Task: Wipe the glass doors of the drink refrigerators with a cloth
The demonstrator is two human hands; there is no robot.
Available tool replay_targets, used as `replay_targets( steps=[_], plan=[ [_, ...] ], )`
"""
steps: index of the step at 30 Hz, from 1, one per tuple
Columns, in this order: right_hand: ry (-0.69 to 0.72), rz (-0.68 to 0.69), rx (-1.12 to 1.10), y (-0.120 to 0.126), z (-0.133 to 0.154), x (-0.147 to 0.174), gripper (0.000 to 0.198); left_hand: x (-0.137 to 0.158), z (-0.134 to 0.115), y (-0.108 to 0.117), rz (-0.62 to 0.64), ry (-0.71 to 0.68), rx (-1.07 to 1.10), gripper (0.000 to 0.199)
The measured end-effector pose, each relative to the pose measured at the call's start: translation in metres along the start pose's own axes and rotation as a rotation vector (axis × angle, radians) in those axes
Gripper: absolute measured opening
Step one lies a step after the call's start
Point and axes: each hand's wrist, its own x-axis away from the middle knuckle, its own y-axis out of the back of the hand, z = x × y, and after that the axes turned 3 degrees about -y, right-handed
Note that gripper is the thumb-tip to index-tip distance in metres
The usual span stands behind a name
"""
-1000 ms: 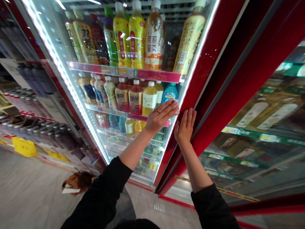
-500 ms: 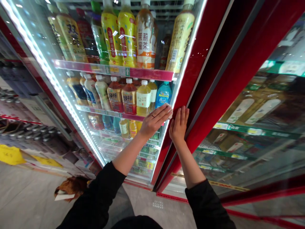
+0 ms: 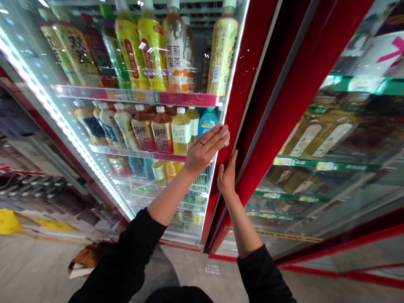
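My left hand [image 3: 202, 151] lies flat and slanted on the glass door, fingers straight and together. A crumpled white cloth or tissue [image 3: 226, 139] shows under its fingertips, pressed at the border of the glass and the red door frame [image 3: 237, 90]. Most of the wad is hidden by the fingers. Lower and to the right, my right hand [image 3: 227, 176] rests against the side edge of the same frame. Its fingers point up and its thumb stands apart. Behind the glass, a blue-labelled bottle [image 3: 207, 120] is partly covered by my left hand.
Bottled drinks line the lit shelves [image 3: 135, 96] behind the glass. To the right stands a second red-framed cooler [image 3: 315, 164]. Shelves with dark bottles [image 3: 47, 191] and yellow tags [image 3: 9, 221] are at left. A brown bag-like item [image 3: 83, 259] lies on the grey floor [image 3: 34, 261].
My left hand has slid slightly up along the frame with the white wad. My right hand has turned edge-on, its thumb now apart from the fingers. The whole view has shifted a little.
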Motion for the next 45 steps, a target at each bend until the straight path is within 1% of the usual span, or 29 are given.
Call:
replay_targets(
  steps=[2,3,5,7,9,11,13,14,15,17,18,20,21,23,25,27,29,32,34,36,39,42,43,45],
  plan=[
    [-0.041,0.009,-0.002,0.010,0.012,0.002,0.072,0.002,-0.004,-0.004,-0.065,0.072,-0.007,0.075],
    [-0.062,0.008,-0.004,0.015,0.018,0.004,0.070,0.006,-0.009,-0.005,-0.072,0.086,0.002,0.076],
    [-0.087,-0.002,-0.020,0.024,0.031,0.008,0.070,0.015,-0.019,-0.008,-0.028,0.059,0.043,0.078],
    [-0.098,-0.002,-0.032,0.031,0.042,0.011,0.073,0.017,-0.026,-0.009,0.045,-0.013,0.096,0.079],
    [-0.118,0.008,-0.014,0.034,0.051,0.015,0.076,0.010,-0.025,-0.010,0.097,-0.054,0.130,0.079],
    [-0.135,0.025,0.038,0.034,0.058,0.017,0.078,-0.001,-0.019,-0.010,0.117,-0.051,0.141,0.078],
    [-0.124,0.037,0.110,0.033,0.063,0.018,0.080,-0.006,-0.015,-0.009,0.103,-0.016,0.141,0.079],
    [-0.108,0.040,0.152,0.033,0.066,0.019,0.082,-0.003,-0.015,-0.008,0.079,0.008,0.135,0.080],
    [-0.085,0.040,0.200,0.032,0.068,0.020,0.083,0.004,-0.017,-0.007,0.046,0.034,0.123,0.080],
    [-0.029,0.033,0.296,0.031,0.071,0.022,0.088,0.027,-0.022,-0.003,-0.029,0.077,0.079,0.079],
    [-0.001,0.029,0.336,0.030,0.073,0.024,0.090,0.041,-0.026,-0.001,-0.058,0.082,0.048,0.077],
    [0.049,0.026,0.397,0.029,0.073,0.028,0.092,0.064,-0.030,0.002,-0.056,0.047,0.025,0.072],
    [0.064,0.031,0.419,0.029,0.074,0.030,0.092,0.070,-0.030,0.003,-0.042,0.034,0.033,0.071],
    [0.072,0.046,0.455,0.028,0.073,0.034,0.090,0.072,-0.028,0.005,-0.007,0.004,0.067,0.072],
    [0.060,0.049,0.490,0.030,0.073,0.035,0.089,0.061,-0.024,0.004,0.019,-0.006,0.101,0.076],
    [0.052,0.031,0.520,0.036,0.070,0.032,0.088,0.051,-0.022,0.002,0.021,0.007,0.108,0.079],
    [0.058,0.008,0.541,0.045,0.066,0.026,0.086,0.052,-0.025,0.002,0.006,0.042,0.097,0.079],
    [0.077,-0.013,0.568,0.062,0.058,0.015,0.083,0.075,-0.037,0.002,0.002,0.081,0.098,0.078],
    [0.088,-0.009,0.605,0.070,0.054,0.010,0.081,0.094,-0.043,0.002,0.004,0.060,0.112,0.077],
    [0.111,0.015,0.635,0.073,0.054,0.010,0.078,0.102,-0.044,0.001,-0.001,0.018,0.129,0.072],
    [0.153,0.046,0.626,0.068,0.056,0.016,0.075,0.090,-0.040,-0.003,-0.019,-0.032,0.136,0.064],
    [0.146,0.046,0.606,0.057,0.059,0.025,0.074,0.075,-0.038,-0.008,-0.014,-0.035,0.119,0.060],
    [0.136,0.049,0.600,0.055,0.059,0.027,0.074,0.074,-0.039,-0.009,0.001,-0.025,0.114,0.059],
    [0.113,0.055,0.579,0.052,0.057,0.030,0.074,0.083,-0.042,-0.010,0.040,-0.020,0.111,0.057]
  ],
)
